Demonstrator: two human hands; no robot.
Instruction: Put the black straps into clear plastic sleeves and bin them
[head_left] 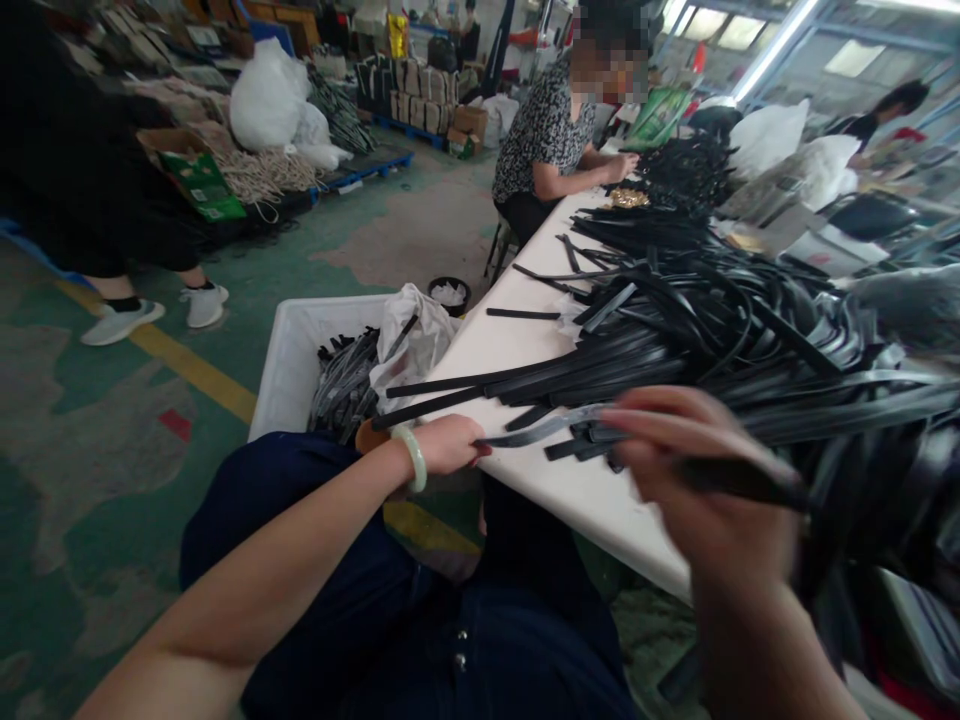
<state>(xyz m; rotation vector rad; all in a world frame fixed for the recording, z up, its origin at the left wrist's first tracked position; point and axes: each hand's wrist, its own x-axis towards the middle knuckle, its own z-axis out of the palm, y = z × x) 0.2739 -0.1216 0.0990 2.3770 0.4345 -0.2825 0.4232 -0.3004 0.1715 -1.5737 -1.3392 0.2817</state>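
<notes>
My left hand (450, 443), below a pale green bangle, is closed on one end of a dark strap (521, 434) at the near edge of the white table (517, 465). A clear plastic piece covers part of that strap and runs toward my right hand (697, 470). The right hand is blurred by motion, its fingers pinched at the strap's other end. Something dark lies across its palm; I cannot make out what. Just beyond both hands, a large pile of black straps (645, 350) spreads over the table, several ends pointing left.
Left of the table stands a white bin (289, 350) with wrapped straps and a white bag (411, 340). A person (551, 140) sits working at the table's far side. Another person stands at the far left. A small black bowl (450, 293) is behind the bin.
</notes>
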